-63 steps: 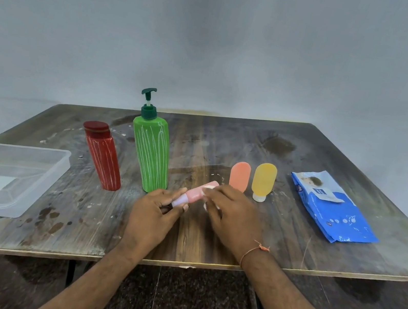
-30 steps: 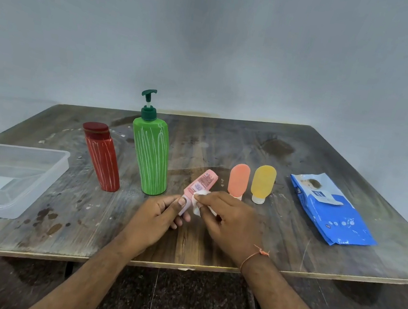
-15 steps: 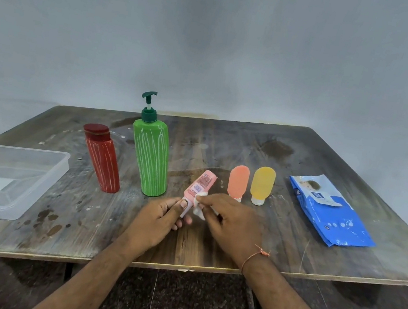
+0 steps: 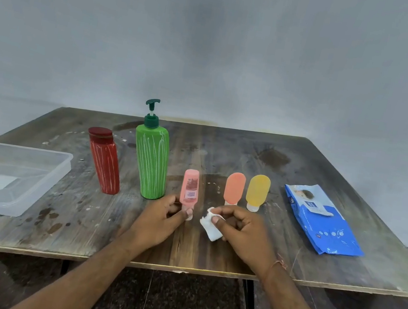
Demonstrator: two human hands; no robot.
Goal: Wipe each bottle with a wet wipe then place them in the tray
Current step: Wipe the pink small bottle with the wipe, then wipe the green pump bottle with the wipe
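Holding the pink bottle [image 4: 189, 189] upright by its cap at frame centre, left hand [image 4: 162, 221] pinches it; right hand [image 4: 243, 235] just beside grips a wadded wet wipe [image 4: 209, 226]; green pump bottle [image 4: 150, 164] and red bottle [image 4: 104, 162] crowd the left, tray [image 4: 28, 195] far left on the desk [image 4: 208, 252]; orange bottle [image 4: 234, 188], yellow bottle [image 4: 257, 192], wipes pack [image 4: 321, 220] right.

Tray [image 4: 39, 180] far left on table [image 4: 208, 249]; bottles [image 4: 151, 164] mid-row; wipes pack [image 4: 321, 222] far right.

Light even, soft, dim overall. Faint sheen on table [image 4: 224, 152] behind the bottles; weak shadows under its near edge. Wall above darkens centrally. Wide-angle bowing at table edges; slight softness throughout.
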